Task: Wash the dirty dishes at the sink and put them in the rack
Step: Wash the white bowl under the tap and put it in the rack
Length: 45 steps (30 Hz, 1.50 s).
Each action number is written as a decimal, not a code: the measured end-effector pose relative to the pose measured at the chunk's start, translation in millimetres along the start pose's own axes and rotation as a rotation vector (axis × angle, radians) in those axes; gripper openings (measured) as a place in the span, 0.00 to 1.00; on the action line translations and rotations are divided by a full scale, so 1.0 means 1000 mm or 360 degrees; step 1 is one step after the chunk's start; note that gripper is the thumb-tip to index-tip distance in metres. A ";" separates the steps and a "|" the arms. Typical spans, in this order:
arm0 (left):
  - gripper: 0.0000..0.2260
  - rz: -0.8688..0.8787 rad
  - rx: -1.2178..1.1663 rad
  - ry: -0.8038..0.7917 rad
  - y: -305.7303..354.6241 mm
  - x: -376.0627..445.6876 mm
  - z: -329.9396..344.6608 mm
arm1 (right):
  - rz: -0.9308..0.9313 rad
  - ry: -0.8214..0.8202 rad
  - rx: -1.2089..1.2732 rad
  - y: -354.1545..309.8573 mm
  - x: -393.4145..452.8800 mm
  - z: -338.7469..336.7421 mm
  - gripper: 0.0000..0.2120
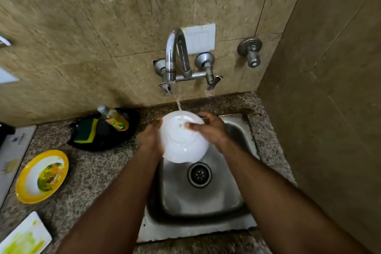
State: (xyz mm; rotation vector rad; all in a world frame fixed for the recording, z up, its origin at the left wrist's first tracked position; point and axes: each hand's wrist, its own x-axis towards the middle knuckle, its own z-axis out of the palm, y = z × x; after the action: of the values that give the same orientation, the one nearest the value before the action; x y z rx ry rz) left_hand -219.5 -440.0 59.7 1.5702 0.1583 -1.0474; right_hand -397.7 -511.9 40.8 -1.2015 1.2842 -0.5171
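Note:
A white bowl point(182, 140) is held over the steel sink point(206, 202), its base turned toward me, under water running from the tap point(175, 55). My left hand point(149, 138) grips the bowl's left rim. My right hand point(210, 129) lies across the bowl's upper right, with its thumb pressed on the base. A dirty yellow plate point(41, 176) with food residue lies on the counter to the left. A white rectangular plate point(25, 235) with green smears sits at the bottom left. No rack is in view.
A black tray point(107, 140) behind the yellow plate holds a green-yellow sponge point(86, 131) and a dish soap bottle point(114, 118). A white board point(12, 150) lies at the far left. The tiled wall stands close on the right.

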 end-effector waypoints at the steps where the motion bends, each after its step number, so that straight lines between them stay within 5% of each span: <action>1: 0.19 -0.0015 -0.0040 0.0027 -0.005 0.011 -0.002 | 0.0131 0.0096 0.0122 0.001 -0.001 0.006 0.27; 7: 0.19 -0.0158 -0.0037 0.0006 -0.031 0.044 -0.013 | 0.0255 0.0215 0.0675 -0.005 0.003 0.028 0.27; 15: 0.19 -0.0318 0.0319 -0.0261 -0.019 -0.016 0.008 | 0.0377 0.0139 0.1002 -0.045 -0.007 0.044 0.21; 21: 0.20 -0.0266 0.0638 -0.0498 -0.014 -0.031 0.031 | 0.0188 0.0189 0.0789 -0.050 -0.031 0.024 0.15; 24: 0.29 -0.0228 0.0701 -0.0617 -0.007 -0.038 0.038 | 0.0017 0.0146 0.0491 -0.041 -0.047 0.013 0.17; 29: 0.40 -0.0408 0.0209 -0.0888 -0.008 -0.056 0.040 | -0.0085 -0.0015 0.0431 -0.043 -0.064 0.001 0.19; 37: 0.31 -0.0476 -0.0533 -0.0903 -0.038 -0.057 0.032 | -0.0003 -0.0289 0.0440 -0.082 -0.058 -0.014 0.20; 45: 0.27 -0.0293 -0.0254 -0.0837 -0.031 -0.049 0.017 | -0.0036 0.0215 0.0256 -0.080 -0.037 -0.012 0.14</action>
State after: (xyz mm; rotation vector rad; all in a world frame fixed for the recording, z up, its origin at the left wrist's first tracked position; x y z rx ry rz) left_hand -276.6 -423.6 72.2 1.1092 0.0232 -1.5189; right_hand -394.8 -513.7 129.4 -1.0622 1.3176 -0.7152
